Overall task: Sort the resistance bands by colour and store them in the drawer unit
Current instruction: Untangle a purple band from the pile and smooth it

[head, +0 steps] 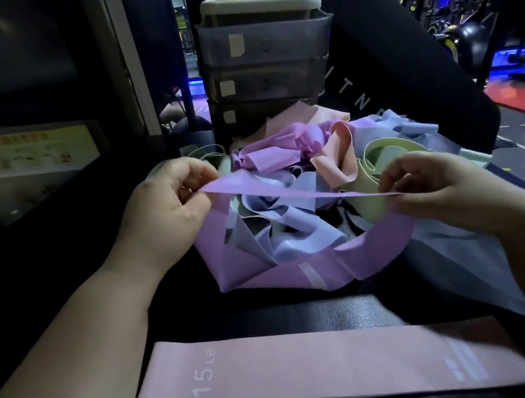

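A purple resistance band (304, 271) hangs as a wide loop between my hands, its lower part drooping onto the black padded bench. My left hand (168, 204) pinches its upper edge on the left. My right hand (432, 184) pinches the same edge on the right, so the top stretches taut. Behind the loop lies a tangled pile of bands (305, 171) in purple, blue, peach and green. A flat pink band (317, 367) marked 15 LB lies near me on the bench. The grey drawer unit (267, 69) stands behind the pile, drawers closed.
A black padded bench (342, 310) carries everything. A grey fabric bag (455, 257) lies under the pile at the right. A poster panel (24, 152) stands at the left. Gym machines and blue lights fill the far right.
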### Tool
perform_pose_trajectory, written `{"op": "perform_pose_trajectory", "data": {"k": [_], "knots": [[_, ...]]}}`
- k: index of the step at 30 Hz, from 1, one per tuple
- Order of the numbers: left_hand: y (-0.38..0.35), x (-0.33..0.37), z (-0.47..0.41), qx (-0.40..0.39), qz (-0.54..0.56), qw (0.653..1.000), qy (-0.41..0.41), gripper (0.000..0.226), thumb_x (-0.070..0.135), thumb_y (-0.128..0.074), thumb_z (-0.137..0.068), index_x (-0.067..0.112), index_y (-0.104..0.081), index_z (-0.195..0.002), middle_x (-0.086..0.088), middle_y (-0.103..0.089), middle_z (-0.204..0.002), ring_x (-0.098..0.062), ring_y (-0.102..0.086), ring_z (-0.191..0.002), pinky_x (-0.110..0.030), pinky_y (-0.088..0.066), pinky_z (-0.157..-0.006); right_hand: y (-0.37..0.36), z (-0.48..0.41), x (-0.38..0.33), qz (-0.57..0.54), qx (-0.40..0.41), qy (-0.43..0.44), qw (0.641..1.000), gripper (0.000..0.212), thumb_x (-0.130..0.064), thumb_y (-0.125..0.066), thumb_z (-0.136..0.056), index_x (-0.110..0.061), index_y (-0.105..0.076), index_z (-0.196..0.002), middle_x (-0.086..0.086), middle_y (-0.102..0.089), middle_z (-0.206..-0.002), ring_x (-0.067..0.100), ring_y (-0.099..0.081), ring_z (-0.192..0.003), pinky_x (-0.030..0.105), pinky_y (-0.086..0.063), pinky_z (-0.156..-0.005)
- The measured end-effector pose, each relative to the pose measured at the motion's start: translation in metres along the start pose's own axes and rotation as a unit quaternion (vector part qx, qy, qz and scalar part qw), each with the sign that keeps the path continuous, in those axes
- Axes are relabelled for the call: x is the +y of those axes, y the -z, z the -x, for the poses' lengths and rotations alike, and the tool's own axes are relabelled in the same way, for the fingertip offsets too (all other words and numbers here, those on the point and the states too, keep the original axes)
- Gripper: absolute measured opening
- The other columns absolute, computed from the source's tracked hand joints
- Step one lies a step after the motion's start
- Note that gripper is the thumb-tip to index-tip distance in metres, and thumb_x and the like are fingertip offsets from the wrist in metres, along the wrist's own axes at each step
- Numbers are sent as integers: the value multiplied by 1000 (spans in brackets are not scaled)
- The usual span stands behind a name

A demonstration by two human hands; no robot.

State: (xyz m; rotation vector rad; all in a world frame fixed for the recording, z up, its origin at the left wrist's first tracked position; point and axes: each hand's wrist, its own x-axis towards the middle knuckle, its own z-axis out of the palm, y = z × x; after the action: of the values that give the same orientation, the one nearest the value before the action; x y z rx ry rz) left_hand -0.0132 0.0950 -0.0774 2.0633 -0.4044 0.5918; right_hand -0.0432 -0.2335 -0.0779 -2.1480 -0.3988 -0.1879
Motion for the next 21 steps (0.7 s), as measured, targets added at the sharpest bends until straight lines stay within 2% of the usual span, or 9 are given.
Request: {"op": "perform_pose_trajectory", "data": {"k": [3,6,8,10,12,15,17,18,21], "knots": [[-1,0,1,-23,5,999,22,18,8,-60,-89,23,-68,-95,8,-71,-89,-6,-64,-81,-13,-46,-69,-3,-1,-2,59,2,9,998,14,-12,-77,-78,-23,-68,-76,3,-67,-75,8,-58,-67,27,-47,-68],[-2,0,2,-59,2,998,37,21,6,-57,-89,23,-68,-93,13,-71,-84,-1,-62,-75,-8,-44,-64,-10,-1,-7,121,18,37,992,17,-15,-84,-71,-24,-69,-73,-3,-63,-70,6,-54,-62,16,-42,-59],[-3,-1,3,-78,3,996,36,27,1,-55,-87,25,-67,-93,11,-71,-87,-1,-63,-79,-7,-45,-67,-16,-1,-8,148,24,51,987,25,-17,-88,-65,-25,-66,-74,-8,-53,-63,8,-46,-57,16,-36,-53],[-3,-2,2,-89,1,996,20,37,-5,-53,-84,29,-66,-93,8,-69,-94,-6,-64,-88,-13,-48,-77,-21,-1,-7,137,7,64,988,34,-21,-90,-60,-23,-58,-74,-11,-46,-59,5,-37,-54,19,-31,-51],[-3,-3,2,-105,-8,994,8,43,-7,-53,-83,33,-66,-95,7,-65,-99,-7,-61,-91,-15,-48,-81,-26,-1,-5,142,-19,95,985,35,-30,-81,-58,-24,-51,-74,-12,-45,-60,4,-34,-54,20,-30,-51],[-2,0,4,-155,-11,988,-7,43,1,-53,-80,39,-70,-92,10,-57,-108,2,-55,-99,-4,-39,-84,-34,-1,-5,174,-33,119,977,28,-32,-72,-62,-32,-44,-68,-13,-45,-59,5,-35,-53,16,-31,-51],[-2,4,6,-189,-20,982,-18,43,8,-43,-67,36,-72,-81,12,-56,-106,8,-51,-102,1,-32,-85,-35,-1,-5,170,-22,116,978,28,-31,-69,-64,-34,-41,-65,-10,-44,-59,5,-35,-54,20,-35,-52],[-1,5,7,-198,-23,980,-21,42,8,-41,-62,33,-72,-76,13,-56,-103,11,-50,-101,3,-30,-84,-36,-2,-6,152,-15,102,983,27,-33,-68,-62,-33,-41,-65,-8,-44,-60,5,-34,-55,26,-37,-53],[0,7,7,-204,-41,978,-22,30,12,-46,-65,31,-69,-66,9,-60,-98,4,-53,-95,2,-31,-79,-37,-2,-8,67,3,50,996,23,-40,-63,-54,-29,-45,-62,-8,-42,-58,9,-37,-58,40,-45,-55]]}}
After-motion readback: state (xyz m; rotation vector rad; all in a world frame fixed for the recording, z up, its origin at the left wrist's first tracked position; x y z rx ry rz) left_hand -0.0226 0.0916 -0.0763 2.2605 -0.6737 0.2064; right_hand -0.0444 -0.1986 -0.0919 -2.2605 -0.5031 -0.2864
